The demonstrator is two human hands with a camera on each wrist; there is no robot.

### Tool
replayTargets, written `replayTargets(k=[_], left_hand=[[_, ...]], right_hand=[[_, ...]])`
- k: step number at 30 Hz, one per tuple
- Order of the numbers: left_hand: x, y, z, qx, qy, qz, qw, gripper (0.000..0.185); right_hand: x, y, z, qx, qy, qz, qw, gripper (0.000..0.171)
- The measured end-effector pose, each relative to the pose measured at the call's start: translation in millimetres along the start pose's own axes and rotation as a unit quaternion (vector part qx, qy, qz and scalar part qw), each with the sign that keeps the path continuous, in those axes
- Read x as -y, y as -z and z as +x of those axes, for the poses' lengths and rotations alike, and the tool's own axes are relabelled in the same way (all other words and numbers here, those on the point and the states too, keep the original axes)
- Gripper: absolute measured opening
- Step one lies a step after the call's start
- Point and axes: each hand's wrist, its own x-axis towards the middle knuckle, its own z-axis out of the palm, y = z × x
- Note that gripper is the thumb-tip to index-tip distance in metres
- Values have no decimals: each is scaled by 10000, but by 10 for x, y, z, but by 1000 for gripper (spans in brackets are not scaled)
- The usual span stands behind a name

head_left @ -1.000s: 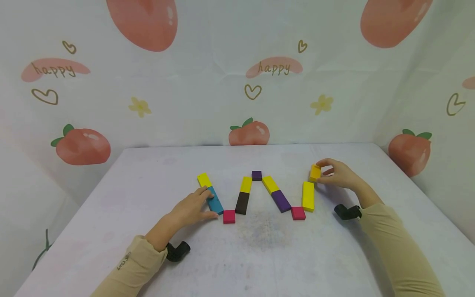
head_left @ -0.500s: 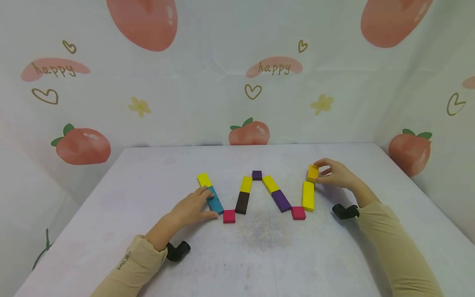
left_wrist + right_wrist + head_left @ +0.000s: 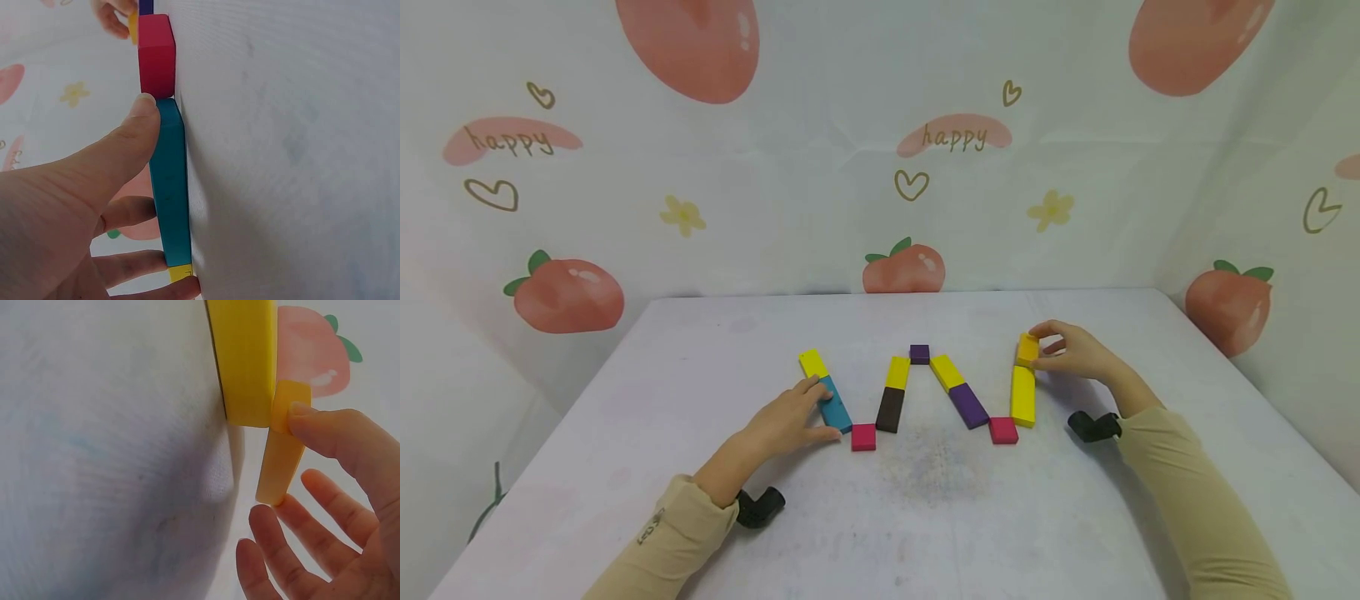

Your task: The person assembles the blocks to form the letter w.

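1 hand [image 3: 325, 506], tilted yellow block [image 3: 282, 444], seemingly

A small orange-yellow block [image 3: 282, 444] is pinched by the right hand [image 3: 325, 506], with the thumb pressed on its upper end and a finger set under its lower end. Just beyond the thumb, a longer yellow block [image 3: 244, 359] is laid flat on the white table [image 3: 106, 456]; the small block is held tilted, its upper end touching that block's near end.
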Motion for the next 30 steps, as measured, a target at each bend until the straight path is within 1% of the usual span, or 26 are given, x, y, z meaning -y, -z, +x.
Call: replayTargets(k=[11,30], left_hand=[[0,-8,14,67,77,-52,9999,62],[5,-6,17,47,68,-50,10000,62]], right_hand=[[13,6,18,61,35,1,10000,57],[-42,-13,45,129,13,6,9999,57]])
